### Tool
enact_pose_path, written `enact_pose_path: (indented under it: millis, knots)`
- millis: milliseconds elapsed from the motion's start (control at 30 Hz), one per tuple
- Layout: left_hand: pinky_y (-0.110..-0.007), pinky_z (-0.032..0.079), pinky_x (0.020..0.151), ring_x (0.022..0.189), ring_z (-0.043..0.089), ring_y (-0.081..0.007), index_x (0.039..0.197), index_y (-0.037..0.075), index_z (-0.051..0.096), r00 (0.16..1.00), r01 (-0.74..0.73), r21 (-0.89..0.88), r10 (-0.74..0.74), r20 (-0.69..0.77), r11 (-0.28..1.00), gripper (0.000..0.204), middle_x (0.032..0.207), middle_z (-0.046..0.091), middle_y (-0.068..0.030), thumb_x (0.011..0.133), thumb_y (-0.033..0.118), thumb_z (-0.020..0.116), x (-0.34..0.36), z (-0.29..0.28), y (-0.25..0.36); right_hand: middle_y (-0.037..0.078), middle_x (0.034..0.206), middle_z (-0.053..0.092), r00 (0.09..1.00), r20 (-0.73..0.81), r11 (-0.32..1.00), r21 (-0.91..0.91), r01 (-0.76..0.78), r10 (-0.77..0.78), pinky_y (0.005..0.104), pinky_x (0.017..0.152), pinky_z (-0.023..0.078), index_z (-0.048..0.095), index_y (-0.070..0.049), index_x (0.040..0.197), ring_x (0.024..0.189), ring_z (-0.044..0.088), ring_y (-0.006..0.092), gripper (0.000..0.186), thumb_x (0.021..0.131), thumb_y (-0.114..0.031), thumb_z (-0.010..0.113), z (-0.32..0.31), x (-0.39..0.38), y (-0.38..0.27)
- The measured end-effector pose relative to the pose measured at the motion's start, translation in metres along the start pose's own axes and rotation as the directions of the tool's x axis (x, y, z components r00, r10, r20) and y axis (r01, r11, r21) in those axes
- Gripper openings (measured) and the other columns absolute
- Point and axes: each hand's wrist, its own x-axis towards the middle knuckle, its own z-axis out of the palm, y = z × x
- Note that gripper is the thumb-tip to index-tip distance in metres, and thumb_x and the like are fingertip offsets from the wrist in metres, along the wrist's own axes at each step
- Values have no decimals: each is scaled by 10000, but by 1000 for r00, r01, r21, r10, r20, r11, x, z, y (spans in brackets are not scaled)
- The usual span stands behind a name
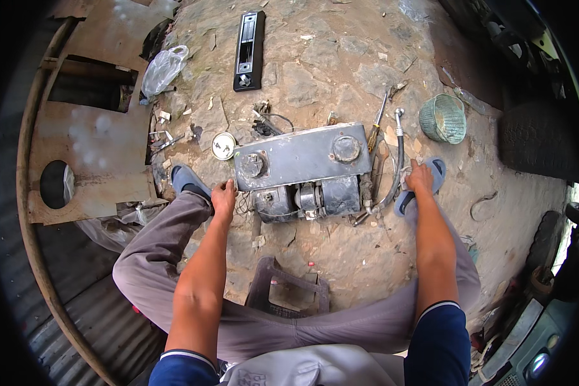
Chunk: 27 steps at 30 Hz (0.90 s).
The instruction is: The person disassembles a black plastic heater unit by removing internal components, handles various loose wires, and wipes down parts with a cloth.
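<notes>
In front of me on the ground lies a dark grey metal blower unit (296,154), with two round fittings on its flat top and rounded motor and fan housings along the near side. My left hand (224,199) is at its left end, fingers curled together, near some thin wires; whatever they hold is hidden. Beside my right foot, my right hand (420,177) is closed next to a small pale scrap, too unclear to name. Between that hand and the unit runs a black hose (397,164) with metal end fittings.
A yellow-handled screwdriver (374,132) and other tools lie right of the unit. A round tin (223,146) holds small parts at its left. Farther off are a long black vent panel (249,51) and a green basket (442,119). A plastic stool (286,289) stands near me.
</notes>
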Motion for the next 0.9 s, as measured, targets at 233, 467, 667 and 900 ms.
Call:
enact_pose_path:
  millis: [233, 467, 667, 900]
  knots:
    - [-362, 464, 739, 959, 599, -212, 1365, -33, 520, 996, 85, 45, -86, 15, 995, 910, 1141, 621, -121, 864, 725, 570, 42, 11, 11, 153, 1170, 575, 962, -255, 995, -60, 84, -97, 475, 947, 462, 564, -177, 1364, 1148, 549, 339, 504, 863, -138, 603, 12, -5, -1]
    - [-403, 415, 1006, 1213, 554, -324, 1353, -100, 536, 963, 180, -31, -170, 208, 983, 1024, 1342, 581, -242, 849, 791, 499, 30, 16, 80, 159, 1294, 545, 999, -26, 985, -172, -27, 23, 562, 1000, 412, 591, -147, 1325, 1264, 489, 352, 468, 888, -309, 638, -5, 4, -18]
    - [-413, 377, 1062, 1296, 494, -317, 1444, -42, 465, 946, 156, -68, -129, 297, 985, 1072, 1443, 499, -222, 818, 828, 497, 65, 38, 64, 175, 1405, 542, 963, 183, 666, 746, -6, -196, 473, 1063, 406, 478, -89, 1455, 1265, 537, 303, 732, 951, -618, 521, -47, 45, -89]
    - [-410, 415, 1035, 1237, 548, -317, 1389, -107, 488, 924, 244, -131, -190, 332, 961, 1079, 1409, 526, -235, 806, 797, 561, 85, 49, 51, 169, 1483, 476, 810, 435, 80, 894, -441, -392, 492, 1084, 403, 372, -18, 1507, 1318, 507, 311, 997, 879, -789, 453, -64, 25, -175]
